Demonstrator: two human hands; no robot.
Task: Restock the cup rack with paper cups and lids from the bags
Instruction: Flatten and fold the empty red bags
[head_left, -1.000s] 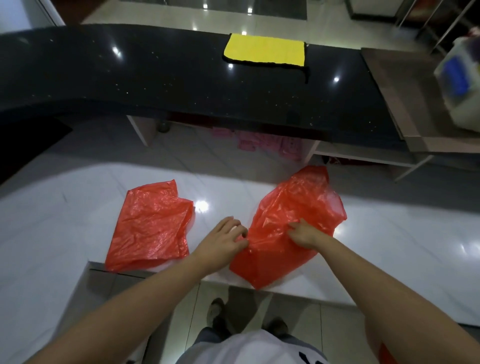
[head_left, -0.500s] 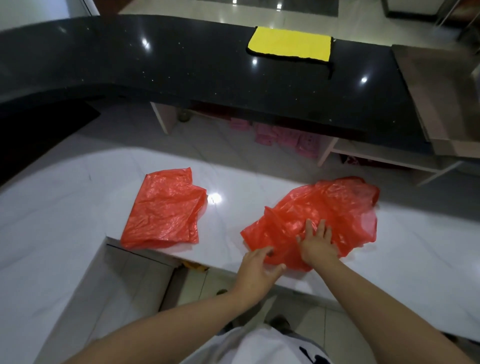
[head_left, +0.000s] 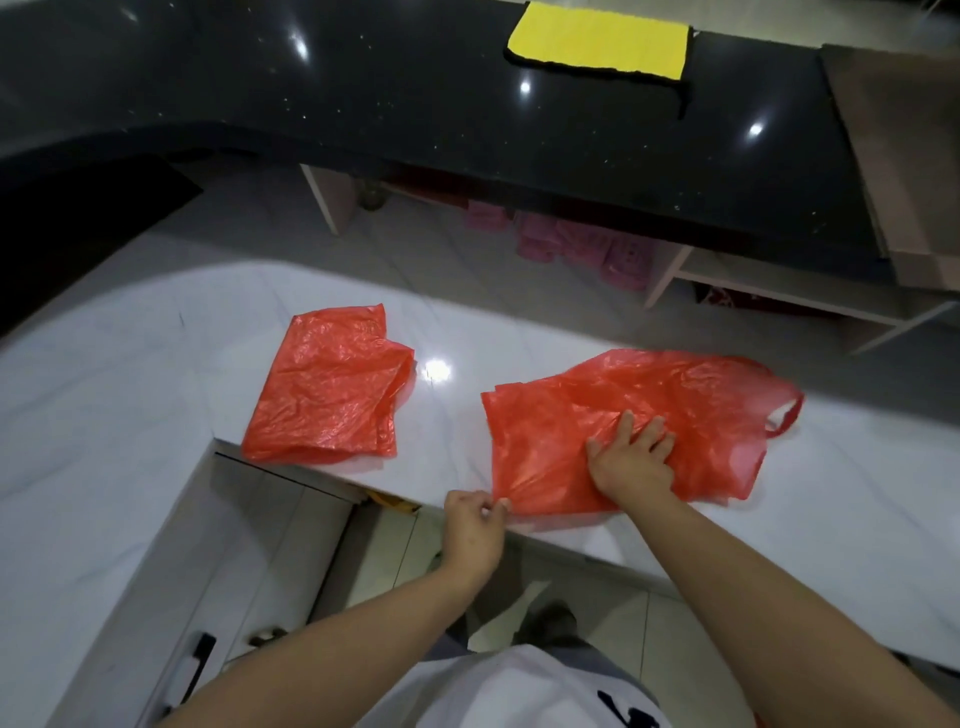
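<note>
Two flat red plastic bags lie on the white marble counter (head_left: 130, 395). The left bag (head_left: 327, 387) is folded and untouched, its near edge at the counter's rim. The right bag (head_left: 675, 400) is spread out with its handles pointing right. My right hand (head_left: 631, 457) presses on it with straight, spread fingers. My left hand (head_left: 475, 525) pinches that bag's near left corner at the counter's front edge. No cups, lids or cup rack are in view.
A raised black countertop (head_left: 415, 104) runs across the back with a yellow cloth (head_left: 597, 47) on it. Open shelves (head_left: 727, 280) with pink packets sit beneath it. A brown board (head_left: 898, 156) is at the right. White cabinet doors (head_left: 249, 545) stand below the counter.
The right bag has been laid flatter and spread to the right. My right hand slid onto it with fingers spread, and my left hand moved back to pinch its near corner.
</note>
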